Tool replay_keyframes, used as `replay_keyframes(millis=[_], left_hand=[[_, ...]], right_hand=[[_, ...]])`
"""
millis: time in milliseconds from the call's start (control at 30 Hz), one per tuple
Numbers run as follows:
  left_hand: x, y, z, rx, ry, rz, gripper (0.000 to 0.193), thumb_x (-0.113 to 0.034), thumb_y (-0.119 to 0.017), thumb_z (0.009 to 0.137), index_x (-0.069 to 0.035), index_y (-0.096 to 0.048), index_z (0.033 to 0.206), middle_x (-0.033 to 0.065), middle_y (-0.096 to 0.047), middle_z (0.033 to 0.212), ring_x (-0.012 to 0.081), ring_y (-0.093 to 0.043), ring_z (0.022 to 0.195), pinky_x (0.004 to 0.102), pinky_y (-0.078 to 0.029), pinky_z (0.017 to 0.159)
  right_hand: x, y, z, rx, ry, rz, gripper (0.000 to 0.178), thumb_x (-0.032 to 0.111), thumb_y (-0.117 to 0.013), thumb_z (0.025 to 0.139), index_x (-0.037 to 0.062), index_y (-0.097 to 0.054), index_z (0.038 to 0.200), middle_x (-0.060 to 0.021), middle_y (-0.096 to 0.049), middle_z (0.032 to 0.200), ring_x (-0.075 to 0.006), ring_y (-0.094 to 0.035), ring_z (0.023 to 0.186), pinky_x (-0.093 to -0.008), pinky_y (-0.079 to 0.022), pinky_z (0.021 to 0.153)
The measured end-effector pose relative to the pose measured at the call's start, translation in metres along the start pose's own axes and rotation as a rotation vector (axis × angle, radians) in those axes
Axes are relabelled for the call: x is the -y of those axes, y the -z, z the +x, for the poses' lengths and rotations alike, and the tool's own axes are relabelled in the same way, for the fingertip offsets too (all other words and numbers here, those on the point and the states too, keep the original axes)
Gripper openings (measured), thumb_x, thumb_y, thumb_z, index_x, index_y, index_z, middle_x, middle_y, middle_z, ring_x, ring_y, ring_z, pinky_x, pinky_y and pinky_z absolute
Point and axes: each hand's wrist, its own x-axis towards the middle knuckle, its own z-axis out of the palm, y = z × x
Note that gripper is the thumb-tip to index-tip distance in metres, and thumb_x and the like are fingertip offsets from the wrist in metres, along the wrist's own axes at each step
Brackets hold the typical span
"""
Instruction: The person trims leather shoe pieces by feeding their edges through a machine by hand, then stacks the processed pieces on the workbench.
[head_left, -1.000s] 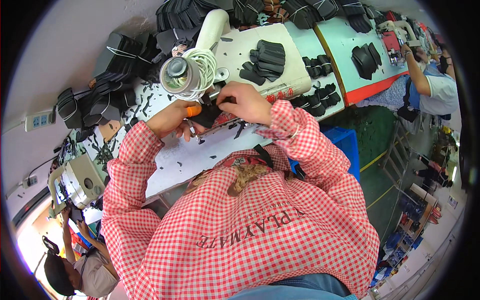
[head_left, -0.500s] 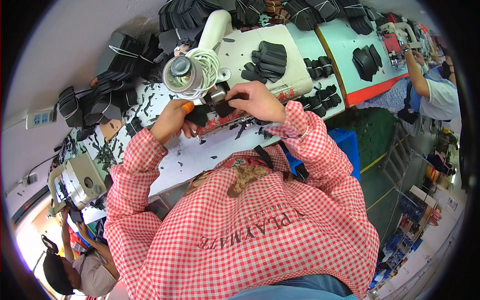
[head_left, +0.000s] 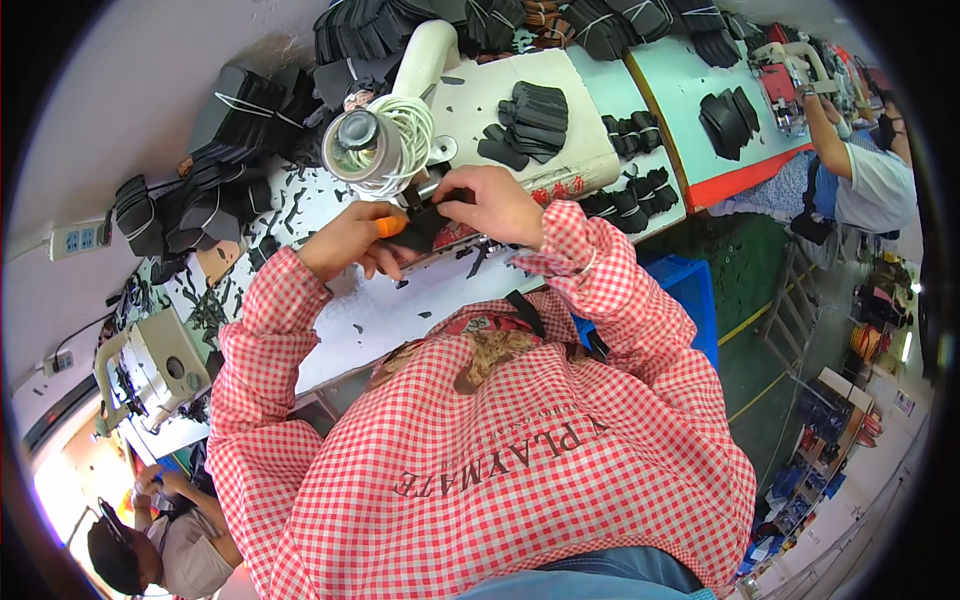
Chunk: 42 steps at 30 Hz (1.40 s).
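Observation:
A small dark black flat piece (head_left: 420,236) is held between my two hands at the front edge of a cream sewing-type machine (head_left: 590,160). My left hand (head_left: 345,240) pinches its left side, with an orange cover (head_left: 389,226) on one digit. My right hand (head_left: 497,207) grips its upper right side, thumb and fingers closed. The metal working part of the machine is partly hidden behind my fingers and the piece. On the machine bed, just beyond my right hand, lies a fanned pile of black pieces (head_left: 535,120).
A clear pot (head_left: 358,150) with coiled white cord (head_left: 408,140) stands on the machine. Tied black bundles (head_left: 240,115) line the wall side. Dark scraps litter the white table (head_left: 370,320). A blue crate (head_left: 690,290) stands at my right. Co-workers sit far right and lower left.
My right hand has shifted slightly left and toward me, and the black piece now shows more between my hands. The lower-left co-worker's arms have moved.

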Motion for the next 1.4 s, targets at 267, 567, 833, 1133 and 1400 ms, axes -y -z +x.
replay_keyframes(millis=[267,567,833,1133,1400], left_hand=[[0.005,-0.006,0.002,-0.070,-0.024,-0.023,0.031,-0.014,-0.038,0.100,0.006,-0.051,0.118,0.0152,-0.068,0.078,0.0187,-0.067,0.053,0.0230,-0.045,0.037],[0.017,-0.003,0.001,-0.179,-0.088,-0.061,0.028,-0.013,-0.037,0.100,0.006,-0.051,0.115,0.0157,-0.067,0.075,0.0203,-0.067,0.053,0.0242,-0.047,0.040],[0.021,0.004,-0.008,-0.107,-0.048,-0.229,0.028,-0.012,-0.038,0.101,0.006,-0.053,0.116,0.0185,-0.068,0.086,0.0207,-0.069,0.061,0.0239,-0.055,0.052],[0.025,-0.012,0.006,-0.127,-0.115,-0.150,0.029,-0.012,-0.035,0.101,0.007,-0.053,0.114,0.0197,-0.067,0.082,0.0212,-0.069,0.060,0.0246,-0.054,0.049],[0.031,-0.016,0.002,-0.246,-0.164,-0.278,0.018,-0.004,-0.044,0.098,0.007,-0.051,0.111,0.0213,-0.067,0.089,0.0246,-0.071,0.074,0.0270,-0.057,0.056]], right_hand=[[0.005,0.010,-0.005,0.044,-0.086,0.027,0.021,0.010,-0.068,0.081,-0.0009,-0.067,0.100,-0.0127,-0.066,0.079,-0.0181,-0.064,0.069,-0.0283,-0.050,0.062],[0.013,0.021,-0.010,0.125,-0.286,0.241,0.023,0.008,-0.068,0.081,-0.0021,-0.065,0.102,-0.0134,-0.066,0.081,-0.0186,-0.065,0.073,-0.0285,-0.051,0.064],[0.000,0.013,-0.006,-0.028,-0.045,-0.048,0.025,0.011,-0.068,0.082,-0.0006,-0.065,0.105,-0.0126,-0.067,0.084,-0.0171,-0.065,0.077,-0.0283,-0.051,0.070],[0.007,0.009,-0.001,0.116,-0.191,0.201,0.021,0.009,-0.068,0.083,-0.0002,-0.066,0.102,-0.0102,-0.067,0.084,-0.0117,-0.063,0.063,-0.0262,-0.051,0.058],[0.005,0.015,-0.006,0.015,-0.125,0.080,0.023,0.009,-0.067,0.084,-0.0016,-0.064,0.105,-0.0102,-0.067,0.084,-0.0111,-0.063,0.064,-0.0255,-0.051,0.058]])
